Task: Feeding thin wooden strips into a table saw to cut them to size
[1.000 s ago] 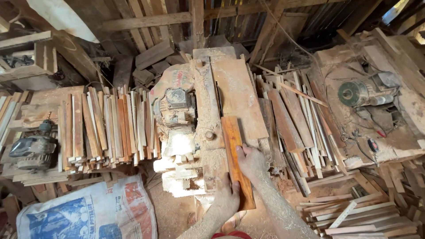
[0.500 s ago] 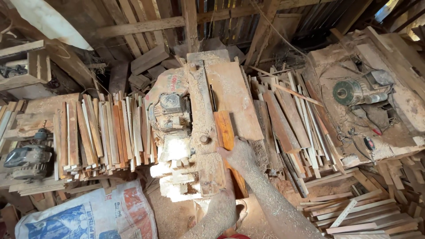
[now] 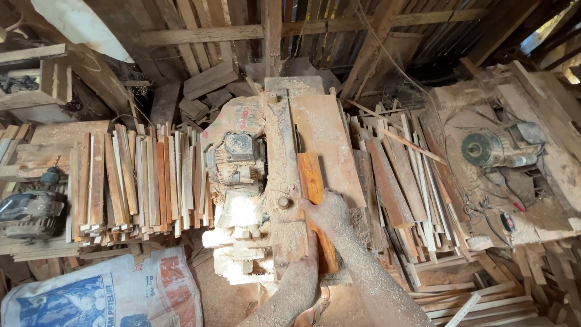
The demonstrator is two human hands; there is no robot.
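i'm looking down into a rough woodworking shed: a sawdust-caked table saw (image 3: 315, 139) with its motor (image 3: 237, 158) alongside, stacks of cut wooden slats (image 3: 136, 178) on both sides, plank walls (image 3: 254, 24), and another motor-driven machine (image 3: 493, 148) at right.

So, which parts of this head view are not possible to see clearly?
- Left hand: fingers hidden behind the right hand and the orange wood strip.
- Right hand: fingertips tucked against the strip, so the grip is unclear.
- Saw blade: hidden in the dark table slot.
- Printed sack: cut by the bottom edge.
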